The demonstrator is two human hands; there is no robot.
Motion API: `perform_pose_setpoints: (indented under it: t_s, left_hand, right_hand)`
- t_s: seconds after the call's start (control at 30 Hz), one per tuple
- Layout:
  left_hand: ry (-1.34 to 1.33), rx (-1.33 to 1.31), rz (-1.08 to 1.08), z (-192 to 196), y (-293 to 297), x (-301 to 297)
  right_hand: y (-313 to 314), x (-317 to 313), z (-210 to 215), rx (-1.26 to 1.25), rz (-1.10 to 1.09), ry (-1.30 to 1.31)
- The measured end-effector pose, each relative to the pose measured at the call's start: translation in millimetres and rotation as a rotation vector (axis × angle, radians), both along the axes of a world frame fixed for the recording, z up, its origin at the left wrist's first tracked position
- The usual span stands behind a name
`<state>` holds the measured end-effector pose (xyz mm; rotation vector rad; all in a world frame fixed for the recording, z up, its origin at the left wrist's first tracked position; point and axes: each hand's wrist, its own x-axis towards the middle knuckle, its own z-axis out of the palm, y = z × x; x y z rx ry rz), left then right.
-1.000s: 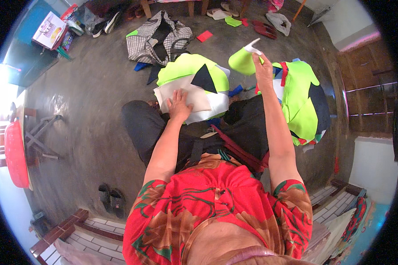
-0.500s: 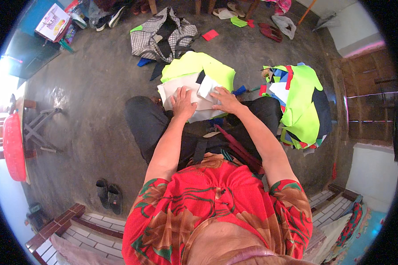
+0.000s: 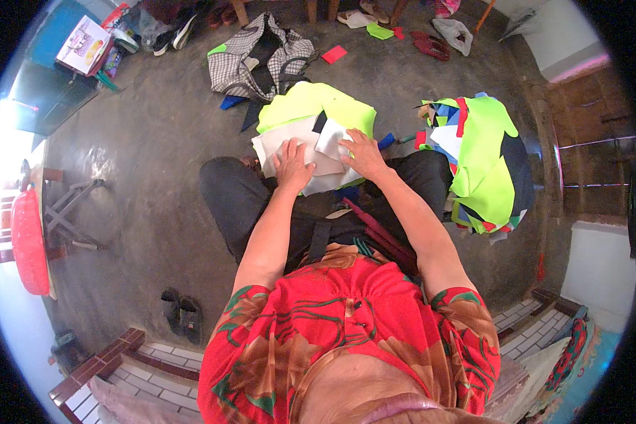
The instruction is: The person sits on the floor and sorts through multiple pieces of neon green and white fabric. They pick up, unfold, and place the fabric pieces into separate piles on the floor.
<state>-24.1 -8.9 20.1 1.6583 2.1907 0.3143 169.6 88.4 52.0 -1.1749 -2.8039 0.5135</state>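
A stack of fabric pieces lies in front of my lap, between my knees. Neon yellow cloth (image 3: pixel 350 109) is at its far side, with off-white cloth pieces (image 3: pixel 283 141) on the near part. My left hand (image 3: pixel 293 166) rests flat on the off-white pieces, fingers apart. On the right, a smaller white piece (image 3: pixel 330 143) lies over them, next to a dark scrap (image 3: pixel 320 121). My right hand (image 3: pixel 364 154) lies at this white piece's right edge, its fingers spread and slightly bent; its fingertips touch the piece.
To my right stands a large pile of scraps (image 3: pixel 482 173), neon yellow, navy, red and white. Ahead lies an open checked bag (image 3: pixel 237 67), with a red scrap (image 3: pixel 334 54) beside it. Dark sandals (image 3: pixel 181 313) sit on the floor at left, below a folding stand (image 3: pixel 71 212) and red basin (image 3: pixel 30 244).
My right hand has shifted slightly away from me along the white piece's edge, its fingers more spread. The left hand stays in the same spot on the cloth.
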Motion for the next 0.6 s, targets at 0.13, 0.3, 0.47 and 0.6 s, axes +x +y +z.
perform_pose_setpoints:
  t_s: [0.13,0.3,0.47,0.6]
  left_hand:
    - [0.001,-0.004,0.005,2.3,0.1,1.2]
    - [-0.014,0.017,0.012,6.0,1.0,2.4]
    - [-0.021,0.039,-0.072,18.7,3.8,5.8]
    - [-0.037,0.163,-0.101,10.0,5.4,10.9]
  right_hand:
    - [-3.3,-2.0,5.6,0.114,0.04,-0.01]
    - [-8.4,-8.6,9.7,0.175,0.214,-0.132]
    - [-11.7,-4.4,-5.4,-0.021,0.199,-0.192]
    - [-11.5,-5.9,-2.5,-0.01,0.204,-0.184]
